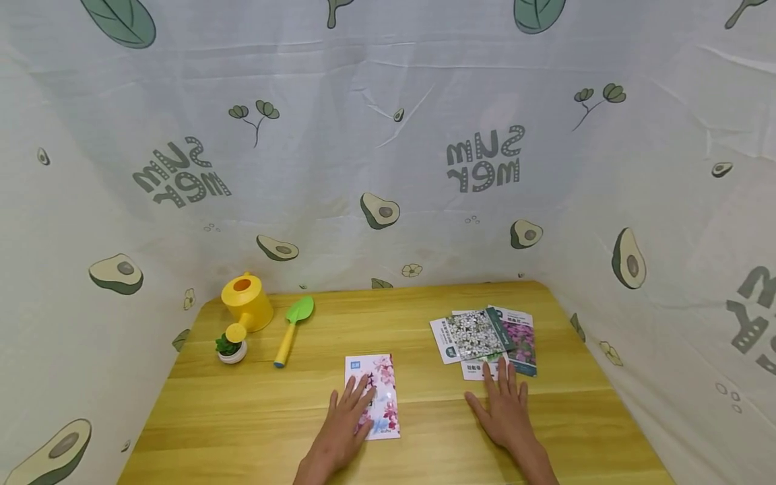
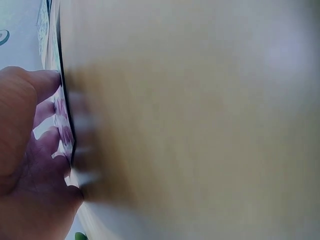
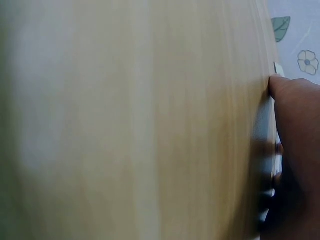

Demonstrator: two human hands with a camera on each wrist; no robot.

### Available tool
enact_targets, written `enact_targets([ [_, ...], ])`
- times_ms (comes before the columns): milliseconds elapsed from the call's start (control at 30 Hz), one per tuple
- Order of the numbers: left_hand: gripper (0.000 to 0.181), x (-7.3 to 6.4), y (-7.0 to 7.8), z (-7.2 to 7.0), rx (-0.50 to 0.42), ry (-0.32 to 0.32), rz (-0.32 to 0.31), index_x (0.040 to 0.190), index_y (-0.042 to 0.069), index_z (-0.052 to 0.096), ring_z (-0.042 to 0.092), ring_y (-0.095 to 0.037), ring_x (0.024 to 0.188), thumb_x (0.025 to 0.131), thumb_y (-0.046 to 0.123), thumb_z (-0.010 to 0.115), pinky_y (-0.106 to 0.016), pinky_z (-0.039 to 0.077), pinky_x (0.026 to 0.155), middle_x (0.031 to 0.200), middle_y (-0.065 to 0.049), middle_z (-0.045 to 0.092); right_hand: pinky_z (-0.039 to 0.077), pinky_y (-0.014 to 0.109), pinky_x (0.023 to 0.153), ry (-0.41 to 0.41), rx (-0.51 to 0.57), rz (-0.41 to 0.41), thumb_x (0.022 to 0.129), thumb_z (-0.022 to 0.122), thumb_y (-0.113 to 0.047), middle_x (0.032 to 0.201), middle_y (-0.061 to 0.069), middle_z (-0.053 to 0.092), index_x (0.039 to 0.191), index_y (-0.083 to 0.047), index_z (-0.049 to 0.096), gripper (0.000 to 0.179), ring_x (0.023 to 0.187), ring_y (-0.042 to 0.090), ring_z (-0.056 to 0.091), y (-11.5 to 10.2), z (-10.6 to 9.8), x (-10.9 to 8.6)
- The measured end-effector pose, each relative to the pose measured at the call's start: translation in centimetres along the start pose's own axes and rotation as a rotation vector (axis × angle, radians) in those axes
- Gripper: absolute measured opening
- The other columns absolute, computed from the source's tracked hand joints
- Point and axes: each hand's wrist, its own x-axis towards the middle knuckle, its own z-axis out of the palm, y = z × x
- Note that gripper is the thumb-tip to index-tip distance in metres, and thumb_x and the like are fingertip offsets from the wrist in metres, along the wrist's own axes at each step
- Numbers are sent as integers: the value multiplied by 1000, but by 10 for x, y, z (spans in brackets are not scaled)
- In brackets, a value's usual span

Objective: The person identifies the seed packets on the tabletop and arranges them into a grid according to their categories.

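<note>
My left hand (image 1: 344, 426) lies with spread fingers over a white packet with pink blossoms (image 1: 385, 384), its fingertips on the packet's left part. In the left wrist view, the left thumb and fingers (image 2: 44, 82) touch the packet's edge. Several flower seed packets overlap at the right: one with white flowers (image 1: 473, 335), one with purple-pink flowers (image 1: 523, 340), and a partly covered one (image 1: 479, 368). My right hand (image 1: 506, 414) rests flat on the table just in front of them, fingers straight, fingertips at the covered packet's lower edge. The right thumb (image 3: 281, 87) touches the wood in the right wrist view.
On the wooden table (image 1: 242, 431), a yellow watering can (image 1: 259, 306) stands at the back left. Beside it are a small potted succulent (image 1: 232, 350) and a green-and-yellow toy shovel (image 1: 294, 330). A printed curtain (image 1: 327, 155) hangs behind and along both sides.
</note>
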Motion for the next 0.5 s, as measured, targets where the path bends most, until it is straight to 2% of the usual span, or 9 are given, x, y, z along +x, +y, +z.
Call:
enact_targets([
  [67, 57, -2, 4, -3, -10, -10, -2, 163, 10, 47, 20, -45, 163, 110, 26, 59, -81, 12, 121, 175, -17, 32, 6, 86, 117, 15, -1, -8, 106, 63, -45, 170, 43, 11, 162, 10, 35, 84, 160, 61, 2, 0, 0, -1],
  [233, 59, -7, 4, 0, -4, -10, -38, 163, 13, 48, 22, -44, 163, 108, 26, 63, -77, 10, 123, 176, -13, 32, 10, 87, 116, 40, -9, -27, 106, 64, -46, 169, 43, 15, 161, 10, 37, 83, 160, 61, 5, 0, 1, -1],
  [367, 60, -12, 2, 4, 11, 4, -28, 163, 14, 48, 21, -41, 163, 107, 27, 64, -80, 13, 121, 176, -12, 32, 9, 87, 117, 28, -20, -18, 106, 64, -44, 169, 44, 13, 161, 11, 36, 82, 159, 62, 6, 0, 0, 0],
  [500, 60, -17, 6, 2, 41, 10, -16, 161, 11, 51, 26, -44, 161, 105, 26, 66, -84, 20, 115, 173, -15, 36, 7, 86, 118, 10, -23, -11, 107, 62, -45, 170, 43, 11, 162, 10, 35, 83, 160, 61, 3, 0, 1, 0],
])
